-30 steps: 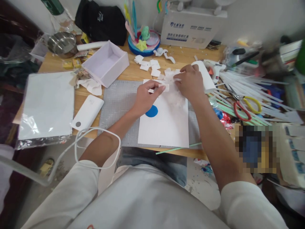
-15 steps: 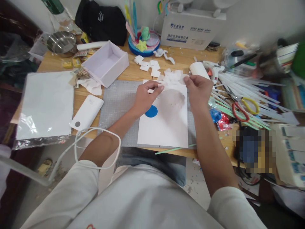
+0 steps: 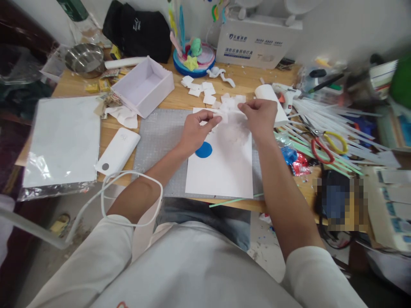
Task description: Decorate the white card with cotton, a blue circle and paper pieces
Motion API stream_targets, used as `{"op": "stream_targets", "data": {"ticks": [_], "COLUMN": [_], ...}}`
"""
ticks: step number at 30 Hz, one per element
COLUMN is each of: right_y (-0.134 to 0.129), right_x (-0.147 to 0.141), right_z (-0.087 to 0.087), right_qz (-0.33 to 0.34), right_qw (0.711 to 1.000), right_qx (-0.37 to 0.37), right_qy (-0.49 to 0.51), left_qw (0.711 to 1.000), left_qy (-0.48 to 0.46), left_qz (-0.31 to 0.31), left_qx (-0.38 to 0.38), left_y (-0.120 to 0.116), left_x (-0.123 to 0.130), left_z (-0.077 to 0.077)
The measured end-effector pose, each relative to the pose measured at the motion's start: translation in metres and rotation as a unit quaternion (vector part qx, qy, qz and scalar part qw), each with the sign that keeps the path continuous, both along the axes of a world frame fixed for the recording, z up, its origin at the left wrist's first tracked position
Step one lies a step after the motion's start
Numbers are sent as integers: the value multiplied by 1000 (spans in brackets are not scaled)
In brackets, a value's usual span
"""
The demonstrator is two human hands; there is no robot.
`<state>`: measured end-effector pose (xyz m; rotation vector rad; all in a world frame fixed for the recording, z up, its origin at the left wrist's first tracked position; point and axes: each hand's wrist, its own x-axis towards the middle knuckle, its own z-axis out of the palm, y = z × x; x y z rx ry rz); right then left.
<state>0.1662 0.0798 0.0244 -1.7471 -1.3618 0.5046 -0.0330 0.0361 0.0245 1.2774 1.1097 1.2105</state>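
Observation:
My left hand (image 3: 198, 128) is closed in a pinch over the upper left of a white sheet (image 3: 224, 175). Between its thumb and fingers is a small white piece of paper (image 3: 221, 117), or something as thin. Over the sheet's upper right corner, my right hand (image 3: 261, 117) is also pinched; what its fingertips hold, if anything, is lost among the white scraps (image 3: 229, 102) behind. Just below my left hand, a round blue disc (image 3: 204, 149) lies on the sheet. Under the sheet is a grey cutting mat (image 3: 160, 158).
An open white box (image 3: 144, 87) and a white power bank (image 3: 118, 152) with a looped cable stand to the left. White strips (image 3: 337, 119), scissors (image 3: 323, 149) and a glue gun (image 3: 288, 96) crowd the right. Square white pieces (image 3: 201, 87) lie at the back.
My right hand has moved left, closer to my left hand. The left hand stays in nearly the same place, still pinching.

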Motion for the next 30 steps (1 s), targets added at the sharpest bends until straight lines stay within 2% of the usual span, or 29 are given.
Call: {"op": "stream_targets", "data": {"ticks": [4,7,10,15,18,21,25,30], "right_y": [14,19,14,-14,-34,-55,-75,-82], "right_x": [-2,-1,-1,-6,-12,-23,-38,-48], "right_z": [3,6,12,25,27,25,22,20], "right_qz": [3,6,-11,-13,17,68,116,129], "right_qw": [993,981,973,980,990,992,949,909], "right_qx": [-76,-94,-72,38,89,59,-30,-56], "right_qy": [-89,-170,-221,-197,-104,89,293,392], "left_qw": [1000,1000,1000,1000,1000,1000,1000,1000], "left_qy": [6,11,10,-14,-14,-16,-10,-16], "left_qz": [-1,-1,-6,-18,-10,1,4,-5], "left_qx": [6,11,10,10,3,-7,-4,8], "left_y": [0,-1,-1,0,1,1,-1,-3], "left_x": [-1,-2,-2,-1,0,-1,-2,-1], "left_z": [-3,-4,-2,-2,-3,-3,-2,0]}}
